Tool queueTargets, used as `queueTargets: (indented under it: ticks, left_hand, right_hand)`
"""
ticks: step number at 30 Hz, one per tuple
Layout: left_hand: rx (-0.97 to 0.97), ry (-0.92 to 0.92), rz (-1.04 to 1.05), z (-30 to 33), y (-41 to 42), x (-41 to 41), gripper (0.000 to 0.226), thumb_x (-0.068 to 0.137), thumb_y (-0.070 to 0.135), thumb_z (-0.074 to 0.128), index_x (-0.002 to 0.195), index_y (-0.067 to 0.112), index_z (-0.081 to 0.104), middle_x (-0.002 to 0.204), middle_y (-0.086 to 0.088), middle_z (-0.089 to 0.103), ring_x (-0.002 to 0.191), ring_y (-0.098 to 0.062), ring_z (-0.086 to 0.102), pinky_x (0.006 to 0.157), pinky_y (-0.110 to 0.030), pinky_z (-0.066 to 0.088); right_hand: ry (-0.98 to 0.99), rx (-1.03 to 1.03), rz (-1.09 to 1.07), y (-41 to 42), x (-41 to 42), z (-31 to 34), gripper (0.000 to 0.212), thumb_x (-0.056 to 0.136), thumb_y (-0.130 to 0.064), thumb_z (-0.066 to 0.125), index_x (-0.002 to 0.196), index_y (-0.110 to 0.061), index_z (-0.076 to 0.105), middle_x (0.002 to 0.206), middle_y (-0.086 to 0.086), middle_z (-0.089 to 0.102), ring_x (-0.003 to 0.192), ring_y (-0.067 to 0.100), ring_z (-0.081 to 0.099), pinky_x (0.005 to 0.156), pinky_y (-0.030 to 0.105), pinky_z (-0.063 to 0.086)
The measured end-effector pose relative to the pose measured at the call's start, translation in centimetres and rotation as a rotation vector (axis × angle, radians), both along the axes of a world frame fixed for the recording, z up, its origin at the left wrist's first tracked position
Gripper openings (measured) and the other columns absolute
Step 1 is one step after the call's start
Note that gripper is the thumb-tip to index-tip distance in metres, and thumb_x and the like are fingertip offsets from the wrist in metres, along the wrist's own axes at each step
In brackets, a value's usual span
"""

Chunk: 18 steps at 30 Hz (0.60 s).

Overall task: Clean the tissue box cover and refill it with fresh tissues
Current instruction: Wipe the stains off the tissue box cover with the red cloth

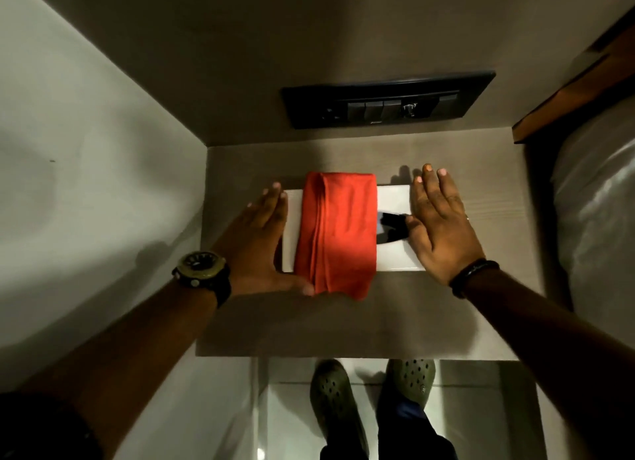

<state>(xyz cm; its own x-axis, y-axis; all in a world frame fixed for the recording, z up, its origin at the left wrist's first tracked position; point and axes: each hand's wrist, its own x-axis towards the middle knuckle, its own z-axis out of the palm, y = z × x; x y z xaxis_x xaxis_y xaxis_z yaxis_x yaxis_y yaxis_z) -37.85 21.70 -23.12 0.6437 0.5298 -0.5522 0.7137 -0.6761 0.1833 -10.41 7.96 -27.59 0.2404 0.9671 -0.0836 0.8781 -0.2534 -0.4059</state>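
Cloth (335,234) draped over tissue box cover (395,198) on shelf (343,322) (mid-shelf), switch panel (388,98) behind

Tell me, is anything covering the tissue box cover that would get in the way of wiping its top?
Yes. A folded red cloth lies draped across the middle of the white tissue box cover, hiding most of its top. Left hand and right hand flank the box ends.

Nothing readable here, honestly. The black switch panel (388,99) on the wall has a tiny pale mark on its lower edge, but it's too small and blurry to make out. The wristwatch (201,268) dial shows markings, none legible as numbers. The white tissue box cover (395,198) and the red cloth (335,232) lying on it carry no visible print or logo.
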Motion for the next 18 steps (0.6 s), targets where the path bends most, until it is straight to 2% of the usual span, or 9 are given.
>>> queueTargets:
  ticks: [3,5,7,11,15,18]
  left_hand:
    - [0.070,0.067,-0.110,0.6,1.0,-0.5,0.154,0.042,0.092,0.055,0.143,0.010,-0.028,0.152,-0.011,-0.034,0.142,-0.026,-0.026,0.117,-0.041,-0.007]
    - [0.103,0.046,-0.140,0.3,1.2,0.3,0.156,0.042,0.088,0.060,0.142,0.009,-0.029,0.150,-0.012,-0.036,0.140,-0.027,-0.029,0.116,-0.041,-0.010]
    - [0.118,0.002,-0.156,-0.2,0.8,1.5,0.156,0.043,0.085,0.064,0.142,0.008,-0.028,0.149,-0.013,-0.037,0.138,-0.028,-0.031,0.117,-0.043,-0.012]
    - [0.101,-0.021,-0.084,-1.4,-0.5,2.2,0.161,0.039,0.079,0.071,0.137,0.008,-0.035,0.147,-0.012,-0.040,0.138,-0.031,-0.032,0.115,-0.042,-0.016]
    - [0.136,0.028,-0.082,-1.5,-0.4,2.4,0.166,0.034,0.081,0.072,0.136,0.007,-0.037,0.151,-0.015,-0.036,0.140,-0.032,-0.029,0.117,-0.047,-0.012]
    - [0.147,0.077,-0.098,-1.1,-0.4,2.5,0.170,0.030,0.083,0.071,0.137,0.006,-0.036,0.150,-0.017,-0.037,0.139,-0.035,-0.030,0.116,-0.048,-0.012]
  right_hand:
    - [-0.037,-0.086,-0.066,0.4,-0.5,1.5,0.078,0.087,-0.049,0.018,0.151,-0.006,0.014,0.160,0.012,0.003,0.146,0.024,-0.007,0.117,0.055,0.000]
    - [-0.053,-0.028,-0.097,1.5,-2.8,3.2,0.076,0.088,-0.049,0.016,0.151,-0.006,0.013,0.160,0.014,0.004,0.146,0.026,-0.005,0.117,0.054,-0.002]
    - [0.006,0.024,-0.043,3.0,-6.6,4.1,0.075,0.091,-0.050,0.018,0.150,-0.005,0.017,0.159,0.016,0.009,0.147,0.028,0.001,0.117,0.054,0.002]
    - [-0.017,-0.070,-0.010,4.7,-12.4,2.1,0.078,0.092,-0.056,0.019,0.148,-0.002,0.024,0.157,0.020,0.017,0.147,0.034,0.011,0.117,0.056,0.008]
    - [-0.183,-0.086,0.044,4.0,-12.1,0.3,0.077,0.094,-0.057,0.028,0.148,-0.002,0.025,0.156,0.021,0.022,0.146,0.035,0.017,0.117,0.055,0.007]
    - [-0.222,-0.138,0.076,2.3,-9.3,0.4,0.077,0.094,-0.059,0.021,0.148,-0.004,0.023,0.156,0.019,0.020,0.146,0.033,0.015,0.117,0.054,0.006]
